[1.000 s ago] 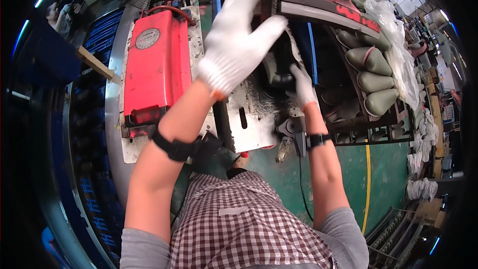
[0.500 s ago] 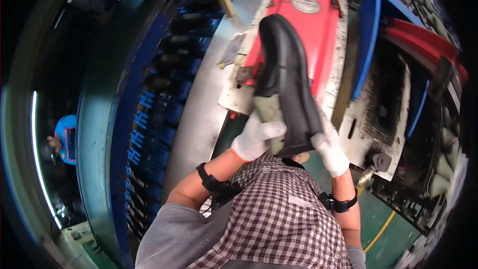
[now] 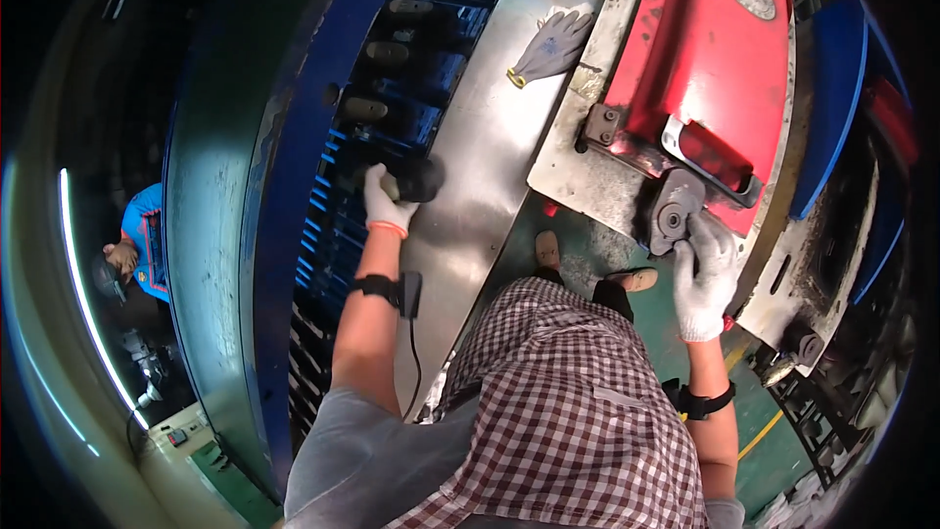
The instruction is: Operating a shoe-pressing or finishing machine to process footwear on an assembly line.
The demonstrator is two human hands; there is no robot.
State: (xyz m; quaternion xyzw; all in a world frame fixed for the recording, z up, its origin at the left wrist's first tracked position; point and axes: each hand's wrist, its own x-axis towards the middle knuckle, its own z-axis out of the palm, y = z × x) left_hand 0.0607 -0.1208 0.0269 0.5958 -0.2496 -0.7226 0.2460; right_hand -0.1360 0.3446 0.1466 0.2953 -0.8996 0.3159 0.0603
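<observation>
At the rack beside the steel shelf, my white-gloved left hand (image 3: 387,204) grips a dark boot (image 3: 423,179), seen nearly end-on and smeared by motion. A bit of pale olive shows by my thumb, and the rest of the boot merges with the dark rack. On the other side, my white-gloved right hand (image 3: 707,269) has its fingers stretched out against a grey metal latch block (image 3: 676,208) with a round bolt. The block sits at the front of a machine with a red cover (image 3: 725,69), just below the cover's dark handle bar (image 3: 715,165).
A grey work glove (image 3: 553,47) lies on the steel shelf (image 3: 470,196). The blue rack (image 3: 367,110) at left holds several dark items. A second machine base (image 3: 813,264) stands at right with a blue panel (image 3: 832,108). Another person (image 3: 145,240) is far left.
My hands have parted. The left one carried the boot leftward from in front of me to the rack, while the right let go and moved to the red machine's latch block.
</observation>
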